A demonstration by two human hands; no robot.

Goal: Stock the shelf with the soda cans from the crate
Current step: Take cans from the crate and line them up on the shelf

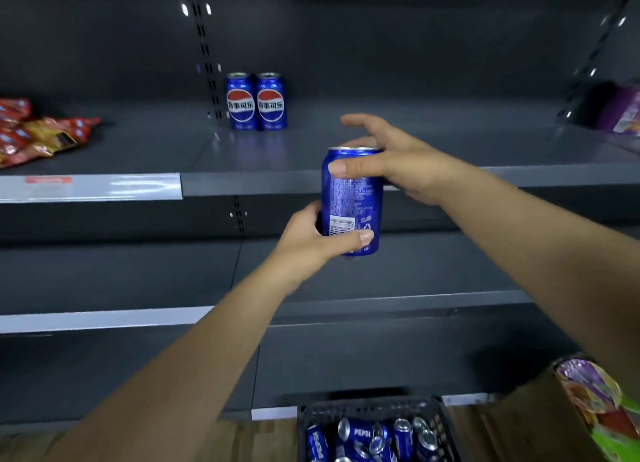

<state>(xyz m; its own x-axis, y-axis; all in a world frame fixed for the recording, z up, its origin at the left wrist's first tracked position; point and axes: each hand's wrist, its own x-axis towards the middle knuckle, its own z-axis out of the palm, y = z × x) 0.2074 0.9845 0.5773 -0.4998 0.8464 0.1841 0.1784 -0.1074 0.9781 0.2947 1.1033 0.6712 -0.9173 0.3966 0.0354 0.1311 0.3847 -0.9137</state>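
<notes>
A blue soda can [351, 198] is held upright in front of the dark grey shelf [450, 176]. My left hand [311, 236] grips its lower part, thumb across the barcode side. My right hand [391, 160] holds its upper part, thumb on the front and fingers spread over the top. Two blue soda cans [255, 101] stand side by side at the back of that shelf, left of my hands. A black crate [374, 408] on the floor at the bottom holds several more blue cans [367, 437] lying loose.
Red and orange snack bags [31, 129] lie on the shelf at far left. A purple package [623, 111] sits at the shelf's right end. A cardboard box with colourful packs [595, 406] stands right of the crate. A lower shelf [381, 271] runs below.
</notes>
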